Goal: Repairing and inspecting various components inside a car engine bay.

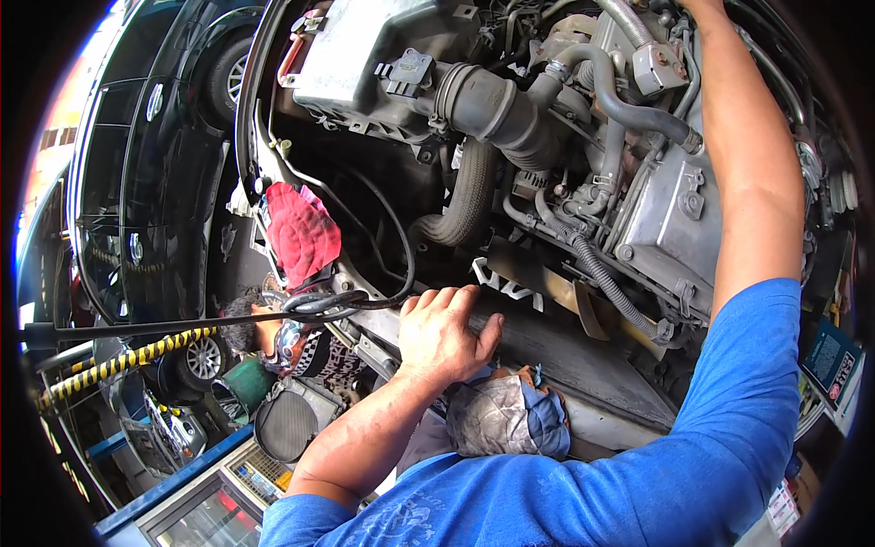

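Observation:
My left hand (448, 333) rests on the front crossmember (378, 319) of a car's engine bay. Its fingers lie over the edge toward the radiator (583, 360), with the thumb spread apart and nothing held. The right arm stretches over the engine's grey valve cover (670, 219) to the far side of the bay. Only a sliver of my right hand (700, 4) shows at the top edge; its fingers are cut off. Below the left hand, a crumpled grey and blue rag (501, 415) lies on the front edge. A black cable (407, 246) loops just left of that hand.
A red cloth (303, 235) hangs on the left fender. Yellowish fan blades (588, 310) sit behind the radiator. The air filter box (342, 64) and ribbed intake hose (497, 109) fill the upper left. Beyond are a person (273, 333), a green bucket (244, 387) and a black car (150, 173).

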Demonstrator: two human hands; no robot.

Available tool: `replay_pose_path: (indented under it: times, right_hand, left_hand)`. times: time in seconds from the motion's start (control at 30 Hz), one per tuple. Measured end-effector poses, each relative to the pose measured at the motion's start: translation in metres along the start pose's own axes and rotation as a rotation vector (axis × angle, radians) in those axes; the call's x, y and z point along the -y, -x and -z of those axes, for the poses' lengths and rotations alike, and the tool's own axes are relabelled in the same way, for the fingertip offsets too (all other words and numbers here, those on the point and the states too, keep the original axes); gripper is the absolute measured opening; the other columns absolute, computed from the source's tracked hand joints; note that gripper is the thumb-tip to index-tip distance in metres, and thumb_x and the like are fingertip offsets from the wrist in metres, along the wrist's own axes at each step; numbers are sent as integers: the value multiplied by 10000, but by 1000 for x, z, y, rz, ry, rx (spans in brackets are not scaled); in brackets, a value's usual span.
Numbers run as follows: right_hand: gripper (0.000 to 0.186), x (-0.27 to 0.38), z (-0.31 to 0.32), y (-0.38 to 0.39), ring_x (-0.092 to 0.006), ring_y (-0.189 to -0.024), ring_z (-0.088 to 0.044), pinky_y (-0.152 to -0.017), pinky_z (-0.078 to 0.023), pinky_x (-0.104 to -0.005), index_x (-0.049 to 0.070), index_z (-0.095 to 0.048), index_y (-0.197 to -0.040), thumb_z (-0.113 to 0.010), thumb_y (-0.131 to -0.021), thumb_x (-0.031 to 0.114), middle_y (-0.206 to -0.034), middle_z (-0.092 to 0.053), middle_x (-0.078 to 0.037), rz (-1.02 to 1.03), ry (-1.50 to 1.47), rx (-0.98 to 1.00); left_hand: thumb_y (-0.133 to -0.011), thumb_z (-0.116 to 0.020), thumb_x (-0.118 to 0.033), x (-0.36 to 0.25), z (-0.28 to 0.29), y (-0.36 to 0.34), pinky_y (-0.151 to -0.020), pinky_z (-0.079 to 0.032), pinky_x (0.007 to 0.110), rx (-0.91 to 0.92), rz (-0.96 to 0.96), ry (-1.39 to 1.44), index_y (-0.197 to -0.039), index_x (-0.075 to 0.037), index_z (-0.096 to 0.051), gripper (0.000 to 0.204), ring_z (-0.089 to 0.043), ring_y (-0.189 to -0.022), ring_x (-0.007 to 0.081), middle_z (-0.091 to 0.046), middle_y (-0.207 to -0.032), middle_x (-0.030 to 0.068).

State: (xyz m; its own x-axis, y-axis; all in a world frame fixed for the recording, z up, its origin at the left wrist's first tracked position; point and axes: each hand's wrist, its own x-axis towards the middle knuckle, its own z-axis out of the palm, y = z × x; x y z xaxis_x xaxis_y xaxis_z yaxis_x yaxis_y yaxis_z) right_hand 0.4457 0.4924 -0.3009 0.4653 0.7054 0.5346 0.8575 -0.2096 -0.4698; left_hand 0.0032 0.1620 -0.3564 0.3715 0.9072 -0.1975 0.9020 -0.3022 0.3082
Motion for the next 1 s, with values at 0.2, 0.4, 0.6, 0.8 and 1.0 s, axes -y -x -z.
replay_pose_path:
  times: [0.2,0.4,0.6,0.8,1.0]
  right_hand:
    - [386,10,5,3,-414,-1150,-605,-969,-477,-467,58,-551,-1280,-622,-915,162,-1204,-648,-234,-99,-18,14]
    - [385,2,-3,-6,-417,-1154,-601,-969,-477,-478,60,-561,-1254,-627,-898,192,-1190,-647,-252,-176,51,-28]
    - [364,9,3,-9,-421,-1151,-599,-962,-477,-481,64,-568,-1232,-628,-902,205,-1181,-649,-247,-142,-23,-14]
    - [431,-47,-14,-27,-410,-1120,-627,-976,-481,-469,104,-612,-1254,-641,-912,365,-1151,-680,-228,-20,30,33]
    - [476,0,-11,-10,-381,-1164,-623,-1000,-480,-454,102,-610,-1281,-658,-903,386,-1193,-677,-210,-193,83,1]
  left_hand:
    - [-786,-728,-402,2,-2,1,-872,-464,409,-24,-10,-7,-1103,-76,-681,457,-651,-946,276,-696,-985,73]
    - [-789,-728,-393,0,-1,-2,-875,-467,418,-12,-8,-8,-1103,-75,-681,449,-653,-945,277,-699,-994,78]
    - [-783,-723,-384,-4,3,-6,-865,-466,427,-45,-22,11,-1108,-56,-676,464,-647,-943,301,-695,-995,100]
    - [-779,-714,-380,-4,-2,0,-864,-463,432,-42,-38,28,-1085,-74,-685,434,-652,-928,299,-698,-964,102]
    - [-780,-712,-382,2,4,2,-877,-457,436,-31,-34,2,-1097,-65,-679,450,-653,-946,295,-700,-983,99]
